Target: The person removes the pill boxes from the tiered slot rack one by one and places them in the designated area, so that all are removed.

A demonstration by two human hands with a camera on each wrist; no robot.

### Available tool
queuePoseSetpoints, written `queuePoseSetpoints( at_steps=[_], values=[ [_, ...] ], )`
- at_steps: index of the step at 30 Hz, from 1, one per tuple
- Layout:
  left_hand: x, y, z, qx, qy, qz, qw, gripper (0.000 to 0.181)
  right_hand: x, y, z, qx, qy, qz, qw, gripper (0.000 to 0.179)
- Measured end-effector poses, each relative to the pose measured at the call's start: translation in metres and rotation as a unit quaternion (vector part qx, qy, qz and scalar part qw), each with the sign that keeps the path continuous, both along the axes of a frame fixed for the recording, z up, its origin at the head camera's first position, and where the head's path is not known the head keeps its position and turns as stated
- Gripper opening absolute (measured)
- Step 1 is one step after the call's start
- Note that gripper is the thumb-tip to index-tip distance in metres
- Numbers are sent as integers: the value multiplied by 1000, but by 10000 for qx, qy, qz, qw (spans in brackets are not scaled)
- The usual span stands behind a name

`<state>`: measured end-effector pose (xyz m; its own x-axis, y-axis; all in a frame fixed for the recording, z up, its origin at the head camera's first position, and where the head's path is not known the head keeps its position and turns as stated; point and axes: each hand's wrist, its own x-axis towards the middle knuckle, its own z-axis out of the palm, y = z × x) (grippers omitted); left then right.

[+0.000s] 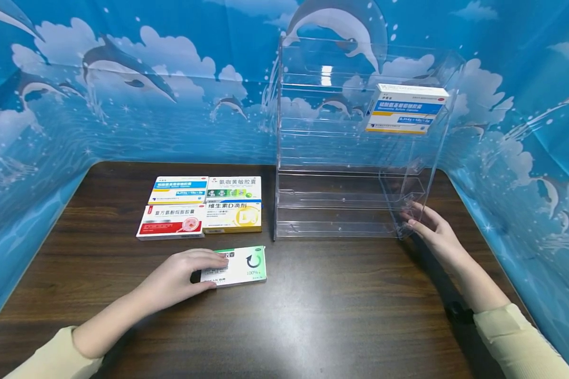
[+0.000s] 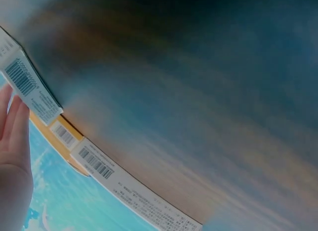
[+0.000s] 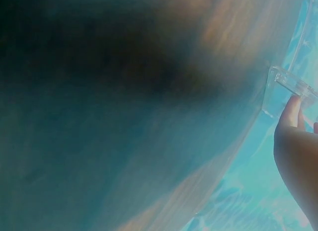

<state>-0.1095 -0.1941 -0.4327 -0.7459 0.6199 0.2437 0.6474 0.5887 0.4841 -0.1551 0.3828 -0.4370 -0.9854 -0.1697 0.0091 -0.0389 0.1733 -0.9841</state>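
Observation:
On the table my left hand (image 1: pixel 187 271) holds a green and white medicine box (image 1: pixel 244 266), its fingers across the top and the thumb along the near edge. In the left wrist view the fingers lie against a box end with a barcode (image 2: pixel 25 79). My right hand (image 1: pixel 436 234) grips the lower right side of a clear plastic display rack (image 1: pixel 334 230). The right wrist view shows that hand (image 3: pixel 298 146) at the rack's corner (image 3: pixel 293 84); part of the fingers is hidden there.
Left of the rack lie a blue and white box (image 1: pixel 177 190), a red and white box (image 1: pixel 170 221), a white and green box (image 1: pixel 234 188) and a yellow box (image 1: pixel 232 217). Another blue and white box (image 1: pixel 405 109) stands on an upper right tier. A dolphin-print curtain (image 1: pixel 170 121) surrounds the table.

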Motion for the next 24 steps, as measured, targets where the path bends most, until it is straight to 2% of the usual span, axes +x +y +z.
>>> queuePoseSetpoints(
  at_steps=[9, 18, 24],
  values=[
    [-11, 0, 3, -144, -330, -38, 9993, 49, -1, 1, -1, 115, 23, 40, 9999, 62],
    [-26, 0, 0, -238, -180, -58, 9995, 47, -1, 1, -4, -134, 118, 92, 9998, 59],
    [-31, -2, 1, -263, -202, 2, 9995, 48, -2, 1, -3, -137, 96, 88, 9998, 60]
  ],
)
